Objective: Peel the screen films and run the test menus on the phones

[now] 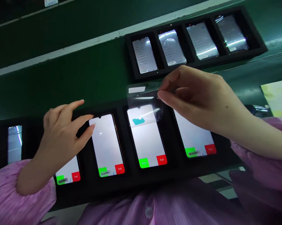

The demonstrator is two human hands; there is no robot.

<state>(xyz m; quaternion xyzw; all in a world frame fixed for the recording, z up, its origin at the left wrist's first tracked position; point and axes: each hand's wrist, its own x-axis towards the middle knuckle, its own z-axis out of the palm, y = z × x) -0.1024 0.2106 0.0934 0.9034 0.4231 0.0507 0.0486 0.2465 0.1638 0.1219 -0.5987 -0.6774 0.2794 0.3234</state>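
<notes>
My right hand pinches the edge of a clear plastic film, which bears a white label and a teal mark. The film hangs over the top of a lit phone with green and red boxes at its bottom; whether it touches the screen I cannot tell. My left hand has its fingers apart, with thumb and forefinger at the upper left corner of another lit phone. A phone lies partly hidden under my left hand, and one more is partly covered by my right hand.
These phones sit in a black tray along the near edge. Farther back, a second black tray holds several phones with lit screens. At the left lies a phone with a glare streak. Yellowish paper is at the right.
</notes>
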